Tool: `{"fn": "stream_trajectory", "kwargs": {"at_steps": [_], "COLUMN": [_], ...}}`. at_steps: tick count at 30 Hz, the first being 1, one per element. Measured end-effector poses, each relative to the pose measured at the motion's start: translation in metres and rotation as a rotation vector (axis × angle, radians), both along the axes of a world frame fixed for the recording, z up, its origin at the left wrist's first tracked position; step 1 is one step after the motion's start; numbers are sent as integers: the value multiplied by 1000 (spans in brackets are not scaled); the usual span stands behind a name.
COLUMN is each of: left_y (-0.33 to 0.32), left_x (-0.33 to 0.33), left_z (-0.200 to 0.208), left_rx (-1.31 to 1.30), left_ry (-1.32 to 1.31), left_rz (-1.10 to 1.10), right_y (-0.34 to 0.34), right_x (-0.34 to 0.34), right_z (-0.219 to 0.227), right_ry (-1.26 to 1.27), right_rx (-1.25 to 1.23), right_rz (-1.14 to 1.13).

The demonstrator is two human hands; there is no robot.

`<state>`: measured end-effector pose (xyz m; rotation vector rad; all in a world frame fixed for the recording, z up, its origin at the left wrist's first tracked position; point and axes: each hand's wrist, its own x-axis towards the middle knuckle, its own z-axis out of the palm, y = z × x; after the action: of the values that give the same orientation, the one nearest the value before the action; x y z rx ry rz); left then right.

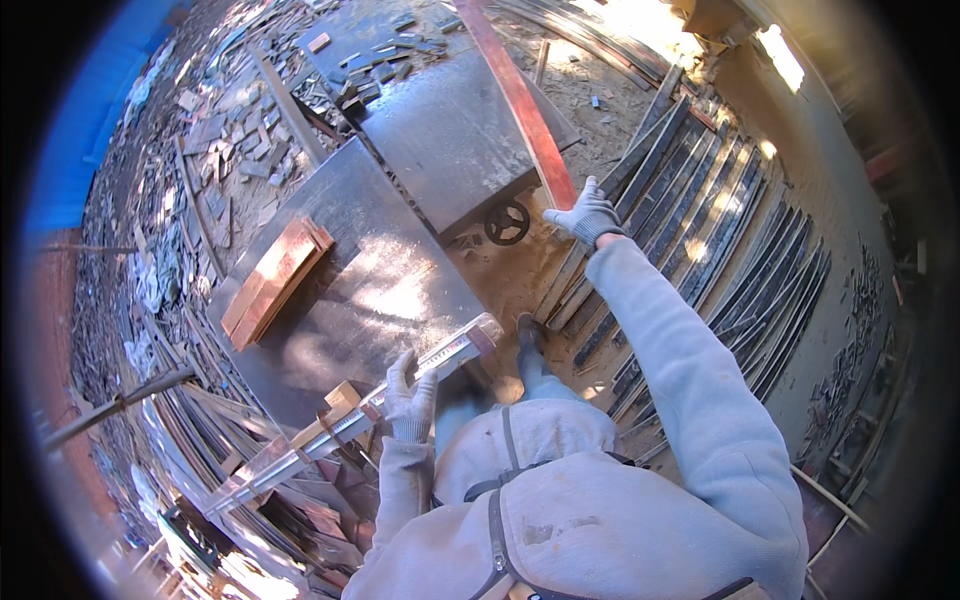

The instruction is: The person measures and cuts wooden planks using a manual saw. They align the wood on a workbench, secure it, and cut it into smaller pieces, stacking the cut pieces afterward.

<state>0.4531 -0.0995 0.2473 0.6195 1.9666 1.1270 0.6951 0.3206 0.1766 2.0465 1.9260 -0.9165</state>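
A long red wooden board [515, 100] reaches from the far edge over the metal table toward me. My right hand [588, 217], in a pale grey glove with the arm stretched out, grips its near end, thumb on the left side and fingers on the right. My left hand [408, 398], gloved too, lies against a metal rail [440, 355] with scale markings, fingers extended and apart. Nothing shows within that hand. Left of the rail, a small stack of reddish boards [275, 280] sits on the metal table [370, 210], which has a long dark slot across it.
A dark handwheel [507, 222] shows below the table's right edge. Long dark strips of wood [690, 210] are piled on the ground to the right. Wood offcuts [255, 140] litter the ground at the far left. A small wood block [342, 398] lies beside the rail.
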Motion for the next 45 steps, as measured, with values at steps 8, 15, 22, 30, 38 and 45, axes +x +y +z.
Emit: {"fn": "stream_trajectory", "kwargs": {"at_steps": [8, 15, 22, 30, 38, 45], "left_y": [11, 171, 265, 232, 151, 126], "left_x": [7, 25, 102, 77, 46, 28], "left_z": [-10, -41, -32, 34, 48, 55], "left_rx": [10, 75, 126, 531, 642, 737], "left_ry": [-178, -611, -1230, -1327, -1154, -879], "left_rz": [48, -115, -91, 116, 544, 605], "right_y": [-10, -151, -245, -241, -151, -134], "right_x": [-48, 30, 104, 174, 144, 95], "right_z": [1, 87, 139, 154, 110, 81], "right_ry": [650, 1361, 1103, 709, 551, 364], "right_rx": [-304, -843, -807, -837, -920, -652], "right_rz": [-220, -691, -658, 41, 444, 728]}}
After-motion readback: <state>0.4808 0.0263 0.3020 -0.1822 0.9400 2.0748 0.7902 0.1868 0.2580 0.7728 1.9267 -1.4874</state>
